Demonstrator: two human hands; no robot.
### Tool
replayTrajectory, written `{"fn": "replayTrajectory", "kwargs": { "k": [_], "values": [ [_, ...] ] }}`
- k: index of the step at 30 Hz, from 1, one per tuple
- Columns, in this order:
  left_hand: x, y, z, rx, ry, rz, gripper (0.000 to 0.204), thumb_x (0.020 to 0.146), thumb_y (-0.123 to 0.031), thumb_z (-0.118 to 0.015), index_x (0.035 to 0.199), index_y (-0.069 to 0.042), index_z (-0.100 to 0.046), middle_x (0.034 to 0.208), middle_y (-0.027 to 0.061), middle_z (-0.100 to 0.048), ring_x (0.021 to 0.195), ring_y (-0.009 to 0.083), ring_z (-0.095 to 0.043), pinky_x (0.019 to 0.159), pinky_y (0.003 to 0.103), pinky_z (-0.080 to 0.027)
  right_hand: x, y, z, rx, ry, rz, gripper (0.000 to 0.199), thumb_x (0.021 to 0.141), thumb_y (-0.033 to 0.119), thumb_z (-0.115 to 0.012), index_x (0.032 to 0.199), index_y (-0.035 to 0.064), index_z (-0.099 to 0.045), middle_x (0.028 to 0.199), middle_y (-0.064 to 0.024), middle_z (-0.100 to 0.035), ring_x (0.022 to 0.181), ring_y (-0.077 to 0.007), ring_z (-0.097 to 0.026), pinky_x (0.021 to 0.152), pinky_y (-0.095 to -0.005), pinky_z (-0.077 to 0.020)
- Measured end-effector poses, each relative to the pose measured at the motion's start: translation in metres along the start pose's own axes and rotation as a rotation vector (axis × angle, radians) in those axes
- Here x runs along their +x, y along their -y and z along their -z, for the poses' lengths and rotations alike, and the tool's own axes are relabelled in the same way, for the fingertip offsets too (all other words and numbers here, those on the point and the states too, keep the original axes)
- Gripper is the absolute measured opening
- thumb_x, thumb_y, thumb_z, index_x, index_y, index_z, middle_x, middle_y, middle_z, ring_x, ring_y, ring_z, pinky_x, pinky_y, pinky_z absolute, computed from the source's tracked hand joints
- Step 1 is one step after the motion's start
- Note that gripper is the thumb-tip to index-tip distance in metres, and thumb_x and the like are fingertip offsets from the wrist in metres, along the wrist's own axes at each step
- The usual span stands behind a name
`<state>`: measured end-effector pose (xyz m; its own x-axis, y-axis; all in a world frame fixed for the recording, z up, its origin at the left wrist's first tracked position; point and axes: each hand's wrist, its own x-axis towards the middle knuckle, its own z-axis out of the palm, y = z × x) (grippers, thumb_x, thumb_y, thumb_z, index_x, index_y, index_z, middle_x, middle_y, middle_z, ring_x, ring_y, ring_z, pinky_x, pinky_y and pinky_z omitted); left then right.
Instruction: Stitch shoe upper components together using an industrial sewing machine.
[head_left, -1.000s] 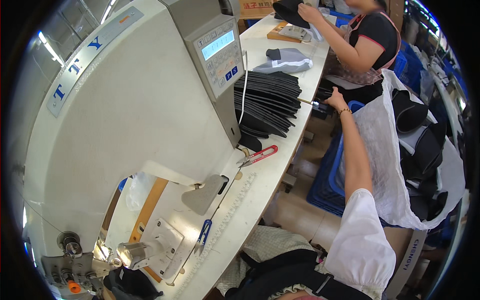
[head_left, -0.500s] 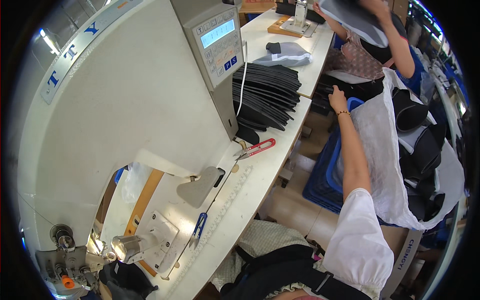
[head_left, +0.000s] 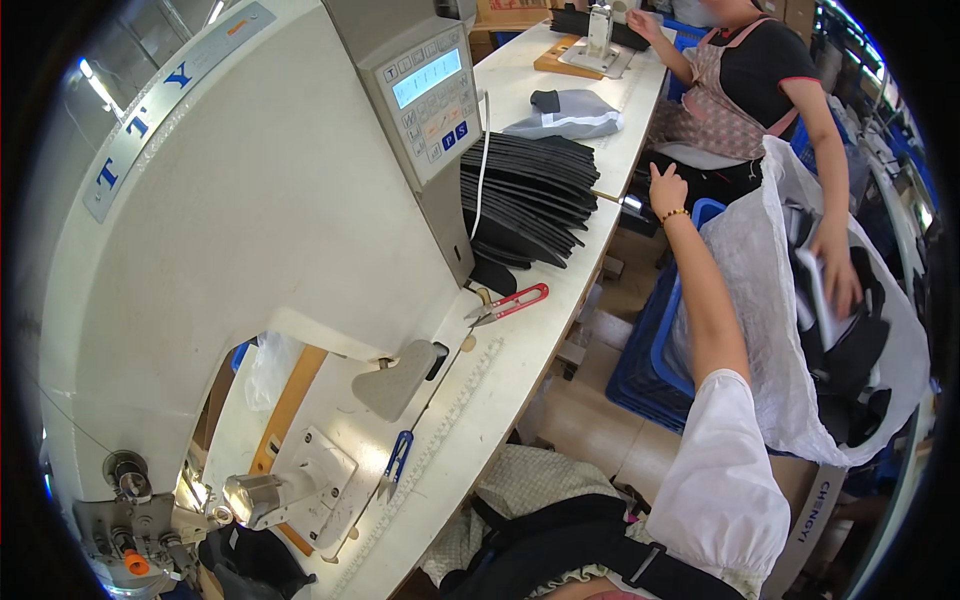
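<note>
My right hand [head_left: 668,192], wearing a beaded bracelet, reaches forward beside the table edge. A finger stretches out and apart from the others, and nothing shows in the hand. Its forearm passes over a blue plastic crate [head_left: 640,350] and alongside a large white woven bag [head_left: 745,290] filled with black and grey fabric pieces [head_left: 850,340]. My left hand is out of view. Across from me, a co-worker's hand [head_left: 838,270] lies on the pieces inside the bag, while that person's other hand [head_left: 645,25] is raised near the far sewing machine [head_left: 600,40].
At left stands a big white sewing machine [head_left: 230,200] with a control panel [head_left: 425,95]. On the white table [head_left: 440,480] lie red thread snips [head_left: 510,304], blue thread snips [head_left: 397,465], a stack of black pieces [head_left: 530,195] and a grey-and-black fabric piece [head_left: 570,112].
The co-worker's hand has come down from the raised grey piece into the bag. My right hand has shifted slightly up and left, with a finger now extended.
</note>
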<state>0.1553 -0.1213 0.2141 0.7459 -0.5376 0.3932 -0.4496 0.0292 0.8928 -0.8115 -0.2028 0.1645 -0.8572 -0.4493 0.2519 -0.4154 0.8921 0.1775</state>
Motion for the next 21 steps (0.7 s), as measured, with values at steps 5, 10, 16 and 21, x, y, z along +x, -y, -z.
{"fn": "replayTrajectory", "kwargs": {
  "k": [5,10,16,21],
  "values": [
    [0.0,0.005,0.0,0.026,0.008,0.006,0.031,0.087,-0.017,-0.049,0.104,0.009,-0.047,0.098,0.0247,-0.051,0.087,0.0337,-0.054,0.077,0.042,-0.045,-0.001,0.004,-0.008,-0.298,-0.169,0.142,0.041,0.087,0.021,-0.036,0.122,-0.0003,-0.043,0.122,-0.0168,-0.046,0.112,-0.0316,-0.044,0.096,-0.0412,-0.0312],
    [0.001,0.011,0.001,0.037,-0.001,0.01,0.03,0.087,-0.016,-0.049,0.103,0.009,-0.047,0.097,0.0245,-0.051,0.087,0.0333,-0.054,0.076,0.042,-0.046,0.004,-0.012,0.005,-0.028,-0.029,0.251,0.036,0.085,0.015,-0.039,0.119,0.0026,-0.045,0.122,-0.0194,-0.046,0.117,-0.0318,-0.041,0.095,-0.0396,-0.0334],
    [0.002,0.013,0.001,0.068,0.013,0.012,0.029,0.086,-0.015,-0.049,0.103,0.009,-0.047,0.097,0.0242,-0.051,0.086,0.0329,-0.054,0.074,0.041,-0.047,-0.004,-0.017,0.008,0.541,0.133,-0.193,0.056,0.075,0.006,-0.054,0.127,0.0139,-0.036,0.128,-0.0277,-0.03,0.11,-0.0394,-0.045,0.09,-0.0439,-0.0395],
    [0.011,0.022,0.006,0.12,0.03,-0.016,0.028,0.086,-0.014,-0.05,0.102,0.009,-0.047,0.096,0.024,-0.051,0.086,0.0325,-0.054,0.072,0.041,-0.047,0.005,-0.022,-0.013,0.709,0.245,-0.101,0.059,0.074,0.006,-0.049,0.13,0.0136,-0.033,0.124,-0.0313,-0.03,0.104,-0.0461,-0.046,0.093,-0.0437,-0.0382]
  ]
}}
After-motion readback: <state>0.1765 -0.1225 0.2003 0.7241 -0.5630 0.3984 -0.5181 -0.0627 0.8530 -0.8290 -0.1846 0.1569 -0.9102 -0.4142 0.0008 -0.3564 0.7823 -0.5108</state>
